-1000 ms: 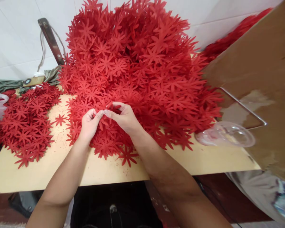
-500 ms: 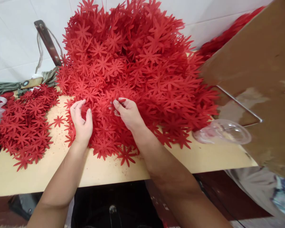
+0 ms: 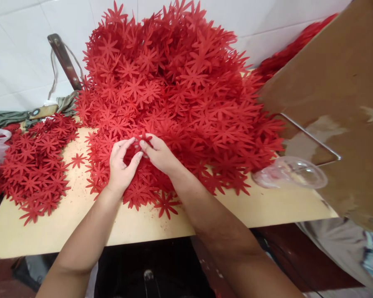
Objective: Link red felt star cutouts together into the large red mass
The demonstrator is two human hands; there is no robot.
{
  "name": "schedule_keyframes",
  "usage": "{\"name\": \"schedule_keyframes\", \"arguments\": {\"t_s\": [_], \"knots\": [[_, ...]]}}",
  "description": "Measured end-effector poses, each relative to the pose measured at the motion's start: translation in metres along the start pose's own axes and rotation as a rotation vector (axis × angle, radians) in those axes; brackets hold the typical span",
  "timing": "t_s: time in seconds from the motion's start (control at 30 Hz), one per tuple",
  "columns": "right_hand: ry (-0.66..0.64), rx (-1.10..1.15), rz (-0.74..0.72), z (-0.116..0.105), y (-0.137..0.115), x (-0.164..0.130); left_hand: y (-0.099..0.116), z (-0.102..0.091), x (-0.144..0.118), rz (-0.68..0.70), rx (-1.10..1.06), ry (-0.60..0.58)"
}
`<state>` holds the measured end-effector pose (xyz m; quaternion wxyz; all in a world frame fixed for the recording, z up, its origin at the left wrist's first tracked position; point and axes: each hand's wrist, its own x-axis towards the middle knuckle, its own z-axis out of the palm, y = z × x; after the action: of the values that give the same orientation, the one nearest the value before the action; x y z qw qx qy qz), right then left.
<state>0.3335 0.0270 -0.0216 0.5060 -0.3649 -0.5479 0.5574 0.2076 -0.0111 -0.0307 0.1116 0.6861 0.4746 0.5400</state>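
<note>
My right hand (image 3: 160,155) pinches a red flower-shaped cutout (image 3: 142,138) between thumb and fingers, just above the front of a big heap of red flower cutouts (image 3: 174,91). Close beside it on the left is my left hand (image 3: 122,163), its thumb apart from its curved fingers. The left fingertips are at the edge of the held flower; whether they touch it I cannot tell. One loose red flower (image 3: 165,204) lies at the heap's front edge, and another small flower (image 3: 78,160) is to the left.
A smaller pile of red flowers (image 3: 34,165) covers the left of the pale tabletop (image 3: 143,229). To the right stand a clear plastic container (image 3: 307,171) and a large brown board (image 3: 335,103). A dark metal bar (image 3: 64,62) leans by the tiled wall.
My left hand has moved right, up to my right hand. The right hand has shifted slightly left, and the flower in it now shows more fully.
</note>
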Motion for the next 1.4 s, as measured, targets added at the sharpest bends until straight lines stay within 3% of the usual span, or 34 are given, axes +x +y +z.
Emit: {"name": "schedule_keyframes", "arguments": {"t_s": [0.07, 0.17, 0.6, 0.8, 0.9, 1.03, 1.13, 1.3, 1.4], "knots": [[-0.06, 0.087, 0.025, 0.002, 0.0, -0.001, -0.001, 0.0, 0.0, -0.035, -0.009, 0.013], [-0.034, 0.095, 0.052, 0.002, 0.0, -0.001, -0.003, -0.001, 0.001, -0.087, -0.022, 0.029], [0.104, -0.251, 0.02, 0.0, 0.001, -0.004, -0.001, -0.002, 0.002, -0.116, -0.042, 0.063], [0.008, -0.435, -0.086, 0.001, 0.004, -0.006, -0.001, -0.002, 0.005, -0.182, -0.133, 0.05], [-0.056, -0.349, -0.062, 0.003, 0.003, -0.007, -0.003, -0.004, 0.006, -0.239, -0.191, 0.062], [-0.201, -0.16, -0.022, 0.007, -0.005, -0.009, -0.003, -0.002, 0.007, -0.411, -0.356, 0.145], [-0.224, -0.144, -0.03, 0.005, -0.008, -0.01, -0.006, -0.005, 0.011, -0.487, -0.442, 0.266], [-0.183, -0.116, 0.04, -0.002, -0.004, -0.006, -0.026, -0.029, 0.024, -0.468, -0.491, 0.468], [-0.091, -0.064, -0.017, -0.003, -0.003, -0.004, -0.033, -0.034, 0.027, -0.442, -0.463, 0.427]]}}
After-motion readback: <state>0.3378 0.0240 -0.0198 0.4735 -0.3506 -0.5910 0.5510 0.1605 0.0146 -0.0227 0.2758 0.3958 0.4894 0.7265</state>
